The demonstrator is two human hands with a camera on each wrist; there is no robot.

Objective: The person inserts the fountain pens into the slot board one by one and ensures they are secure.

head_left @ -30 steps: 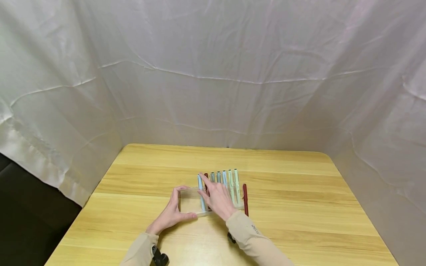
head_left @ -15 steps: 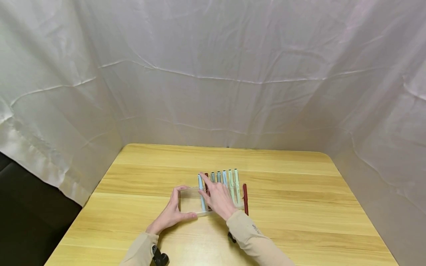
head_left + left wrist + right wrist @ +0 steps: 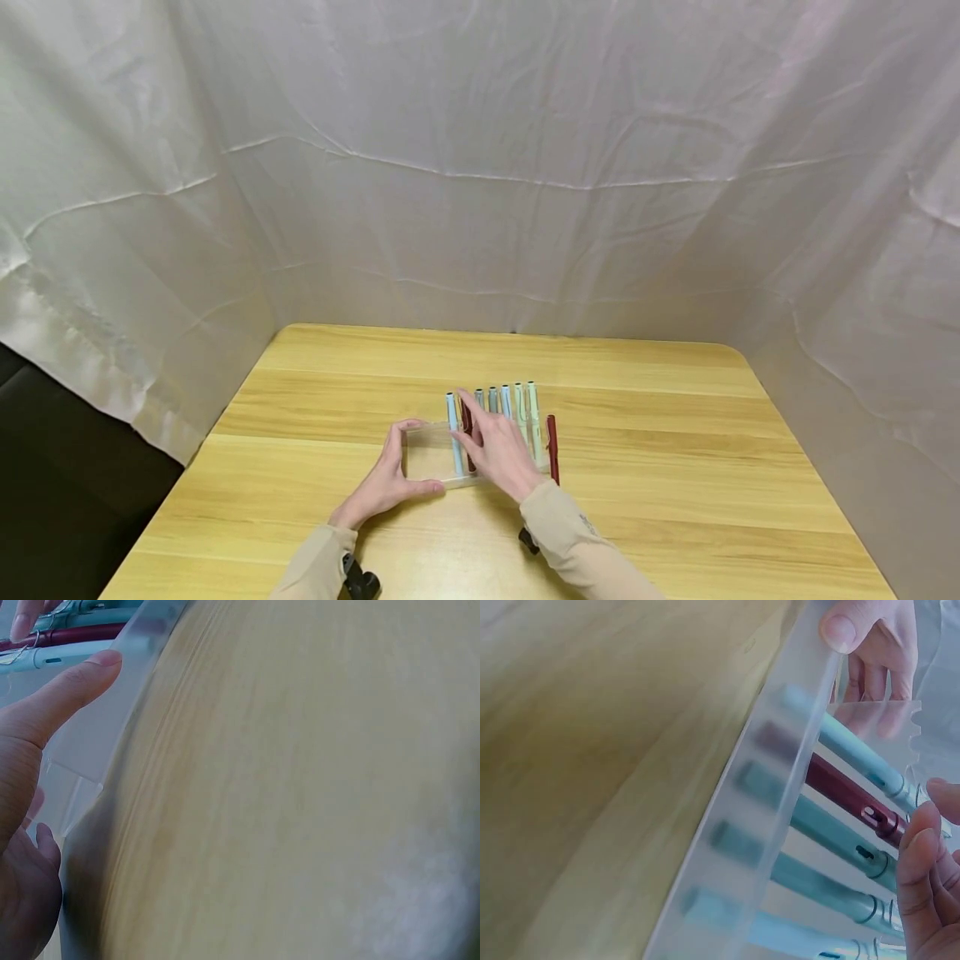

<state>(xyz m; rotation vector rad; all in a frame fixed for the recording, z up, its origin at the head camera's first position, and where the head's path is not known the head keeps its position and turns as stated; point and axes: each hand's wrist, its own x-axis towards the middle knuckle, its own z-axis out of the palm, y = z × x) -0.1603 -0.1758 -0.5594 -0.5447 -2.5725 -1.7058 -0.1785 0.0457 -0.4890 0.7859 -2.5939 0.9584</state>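
Note:
A clear plastic pen tray (image 3: 427, 457) lies on the table with several capped pens side by side. My left hand (image 3: 386, 483) grips its left end, thumb (image 3: 90, 679) along the front wall and fingers at the back. My right hand (image 3: 501, 454) is over the row, index finger extended by the cap end of a dark red pen (image 3: 844, 787); contact is unclear. Left of that pen lies a light blue pen (image 3: 455, 446). To the right are grey-green pens (image 3: 492, 398), another light blue pen (image 3: 506, 400) and light green pens (image 3: 534, 421), partly hidden by the hand.
Another dark red pen (image 3: 552, 446) lies just right of the tray, on the wooden table (image 3: 675, 467). Pale curtains (image 3: 480, 208) hang behind the table and at both sides. A black object (image 3: 67, 483) stands beyond the left edge.
My right hand has shifted slightly right, its index finger moving from the left light blue pen's top to the dark red pen beside it. The left hand and tray stay still.

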